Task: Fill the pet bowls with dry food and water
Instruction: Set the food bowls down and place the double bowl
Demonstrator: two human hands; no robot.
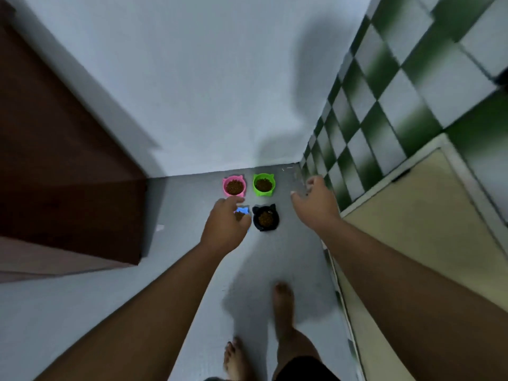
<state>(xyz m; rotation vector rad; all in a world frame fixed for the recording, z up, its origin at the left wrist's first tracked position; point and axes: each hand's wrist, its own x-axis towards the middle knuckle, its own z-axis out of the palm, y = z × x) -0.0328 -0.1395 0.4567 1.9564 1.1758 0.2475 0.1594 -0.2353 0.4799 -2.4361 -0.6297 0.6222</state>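
Several cat-eared pet bowls stand on the grey floor near the far wall, all holding brown dry food: a pink bowl (234, 185), a green bowl (264, 184), a black bowl (265, 217) and a blue bowl (243, 213). My left hand (226, 225) hangs high above the floor and hides most of the blue bowl; its fingers are loosely curled and hold nothing. My right hand (316, 203) is out to the right of the bowls, fingers apart, empty. No water container is in view.
A dark brown wooden door (63, 171) stands open on the left. A green-and-white checkered tiled wall (384, 105) and a cream counter or cabinet top (423, 229) line the right side. My bare feet (283, 303) stand on the floor behind the bowls.
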